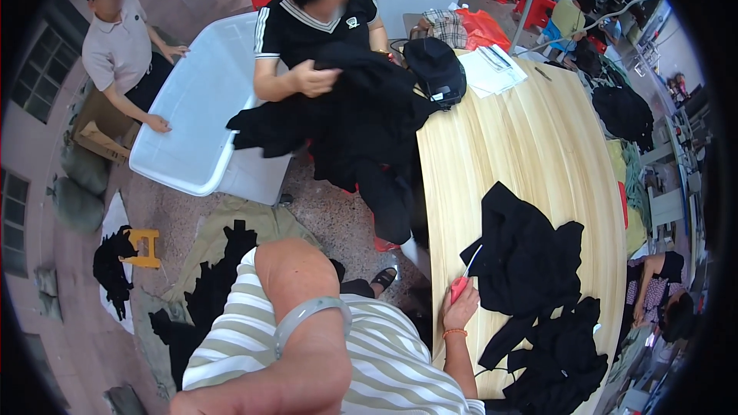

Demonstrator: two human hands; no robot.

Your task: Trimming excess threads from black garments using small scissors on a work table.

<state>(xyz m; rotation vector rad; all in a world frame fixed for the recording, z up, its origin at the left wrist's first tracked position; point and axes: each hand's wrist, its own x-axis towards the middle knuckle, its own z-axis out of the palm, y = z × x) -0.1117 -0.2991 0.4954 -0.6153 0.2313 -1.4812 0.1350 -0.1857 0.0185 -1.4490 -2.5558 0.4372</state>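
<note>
My right hand (463, 309), with a beaded bracelet at the wrist, is closed around the red handle of a small tool (458, 290). From it a slim pale shaft or blade reaches up to a black knit garment (524, 257) spread on the wooden table (530, 142). What kind of tool it is, I cannot make out. My left arm is bent close in front of me, a pale bangle (314, 315) round it. Of my left hand (211, 401) only a part shows at the lower edge, its fingers out of sight. More black garments (557, 361) lie bunched nearer me.
Across from me a person handles a black garment (338, 107); another person touches a large white tub (196, 119). A black cap-like item (434, 69) and papers (492, 71) are at the table's far end. Black pieces (219, 273) and a yellow stool (144, 248) are left.
</note>
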